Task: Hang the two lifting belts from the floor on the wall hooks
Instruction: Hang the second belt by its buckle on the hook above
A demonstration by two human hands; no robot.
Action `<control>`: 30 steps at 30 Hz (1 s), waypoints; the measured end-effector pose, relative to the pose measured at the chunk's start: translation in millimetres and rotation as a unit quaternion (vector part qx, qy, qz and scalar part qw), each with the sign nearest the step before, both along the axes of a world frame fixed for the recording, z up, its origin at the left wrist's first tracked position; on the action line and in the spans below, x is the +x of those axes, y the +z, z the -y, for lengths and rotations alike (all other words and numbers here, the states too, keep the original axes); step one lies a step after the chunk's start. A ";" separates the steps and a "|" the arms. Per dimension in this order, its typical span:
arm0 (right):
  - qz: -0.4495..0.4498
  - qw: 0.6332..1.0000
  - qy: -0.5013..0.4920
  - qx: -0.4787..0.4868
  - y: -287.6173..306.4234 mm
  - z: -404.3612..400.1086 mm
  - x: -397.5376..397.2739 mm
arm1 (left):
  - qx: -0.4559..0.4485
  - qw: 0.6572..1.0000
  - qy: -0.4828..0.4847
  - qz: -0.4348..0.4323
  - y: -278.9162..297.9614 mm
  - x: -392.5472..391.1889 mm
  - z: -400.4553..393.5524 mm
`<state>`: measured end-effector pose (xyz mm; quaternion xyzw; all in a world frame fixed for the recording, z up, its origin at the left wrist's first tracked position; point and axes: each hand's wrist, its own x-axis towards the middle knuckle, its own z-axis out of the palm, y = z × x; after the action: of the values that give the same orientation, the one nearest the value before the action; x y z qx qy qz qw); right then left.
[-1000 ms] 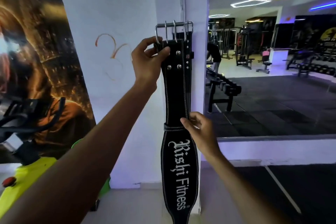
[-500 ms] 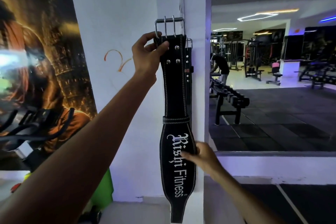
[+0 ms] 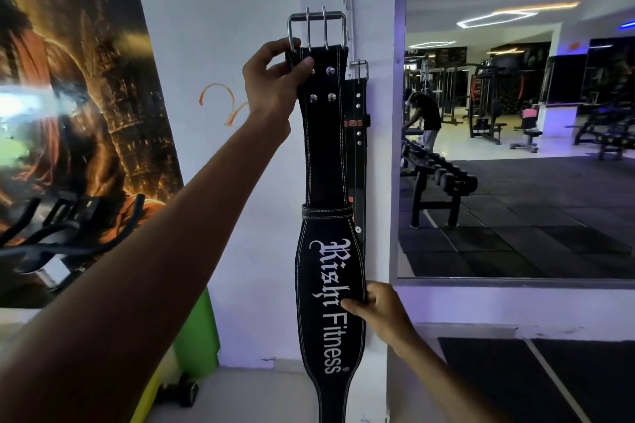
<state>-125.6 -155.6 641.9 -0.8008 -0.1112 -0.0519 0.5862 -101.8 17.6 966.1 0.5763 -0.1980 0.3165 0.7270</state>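
Observation:
A black lifting belt (image 3: 324, 154) with white "Rishi Fitness" lettering hangs straight down in front of a white pillar. My left hand (image 3: 275, 79) grips its top just under the steel buckle (image 3: 316, 31). My right hand (image 3: 378, 309) pinches the belt's wide lower part at its right edge. Behind it, a second black belt (image 3: 359, 134) hangs by its buckle from the white hook rack (image 3: 348, 3) on the pillar, mostly hidden by the first belt. The rack's upper hooks stand bare above the held buckle.
A large mirror (image 3: 515, 148) fills the wall to the right, showing dumbbell racks, machines and a person. A poster (image 3: 68, 113) covers the wall at left, with an exercise bike's handlebars (image 3: 68, 233) before it. A green object (image 3: 196, 330) and a small dumbbell (image 3: 182, 391) sit by the pillar's foot.
My left hand has kept its grip on the belt's top near the rack. My right hand has slid down the belt from the loop to the lettered part.

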 end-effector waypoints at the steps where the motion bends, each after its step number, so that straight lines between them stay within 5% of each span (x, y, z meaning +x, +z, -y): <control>1: -0.005 1.000 0.010 -0.003 7.0 2.0 0.4 | -0.001 1.000 -0.002 -0.001 -1.5 0.4 -0.1; 8: 0.193 0.968 -0.049 0.154 182.5 -6.8 7.7 | -0.007 0.999 -0.037 -0.019 -4.0 -3.5 4.8; 14: 0.319 0.937 -0.027 0.140 297.4 -21.4 3.7 | 0.029 0.997 -0.066 0.013 -11.2 -8.9 4.7; 23: 0.338 0.926 -0.008 0.169 320.6 -35.8 14.8 | 0.090 0.993 -0.068 0.048 -33.6 -13.2 -12.6; 30: 0.320 0.923 -0.030 0.212 317.1 -28.5 21.7 | 0.143 0.980 -0.114 -0.075 -177.3 -22.3 -7.6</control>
<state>-103.8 -127.0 959.1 -0.6013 -0.2553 -0.3449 0.6740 -124.1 25.2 788.8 0.6701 -0.2503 0.1557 0.6812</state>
